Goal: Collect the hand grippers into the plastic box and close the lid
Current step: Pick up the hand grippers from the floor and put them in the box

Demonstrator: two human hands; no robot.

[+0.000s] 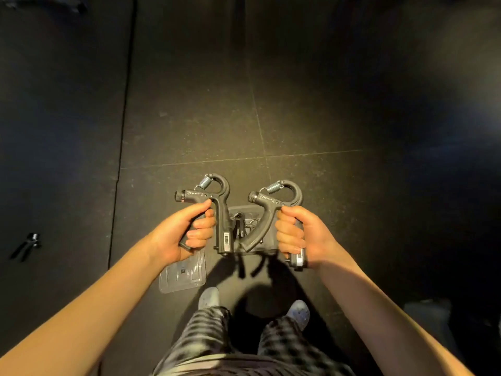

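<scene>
The left hand (189, 232) clamps one black spring-loaded hand gripper (222, 210) and the right hand (296, 234) clamps a second gripper (267, 213). Both are held above the clear plastic box (244, 208) on the dark floor (325, 118). The box seems to hold at least one already. Its transparent lid (183, 275) lies off at seven o'clock. A stray gripper (27, 245) lies far out at nine o'clock. Roughly midway: loading these, fetching that one and closing remain.

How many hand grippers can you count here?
4 at least: gripper in the left hand, gripper in the right hand, gripper on the floor far left, one or more in the plastic box, partly hidden.
</scene>
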